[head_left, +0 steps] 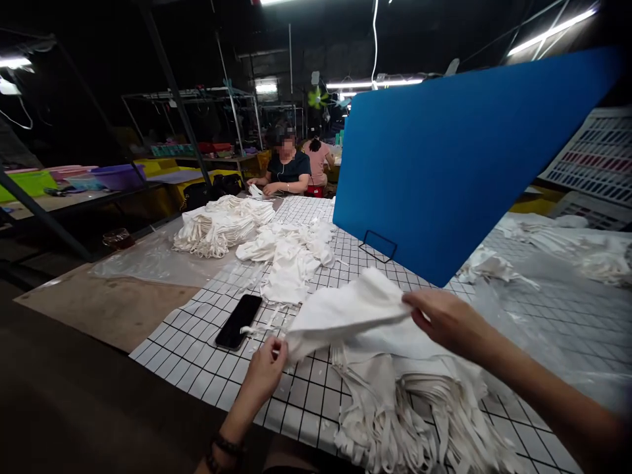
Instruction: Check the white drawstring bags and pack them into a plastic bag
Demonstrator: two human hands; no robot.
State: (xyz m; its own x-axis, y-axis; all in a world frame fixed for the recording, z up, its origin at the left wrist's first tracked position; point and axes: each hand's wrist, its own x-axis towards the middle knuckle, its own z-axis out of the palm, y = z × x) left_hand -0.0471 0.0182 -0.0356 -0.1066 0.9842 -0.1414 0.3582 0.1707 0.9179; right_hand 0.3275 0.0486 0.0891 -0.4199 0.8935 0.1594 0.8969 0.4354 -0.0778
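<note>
A white cloth piece [345, 308] is stretched between my two hands above the table. My left hand [266, 365] pinches its near left corner. My right hand [442, 322] grips the opposite edge between thumb and fingers. Below and to the right lies a thick stack of white cloth pieces [419, 395], their straps hanging toward me. A looser heap of white cloth [291, 253] sits just beyond my left hand. The black phone [239, 321] rests on the tabletop left of the held piece. Exactly what kind of item the cloth is, I cannot tell.
A grid-patterned cover [187, 355] lies on the table. A large blue panel [434, 158] stands at the right, beside a black wire holder [378, 246]. Another white cloth pile [222, 224] is farther left. A person [286, 168] sits across the table; a second person [318, 161] is behind.
</note>
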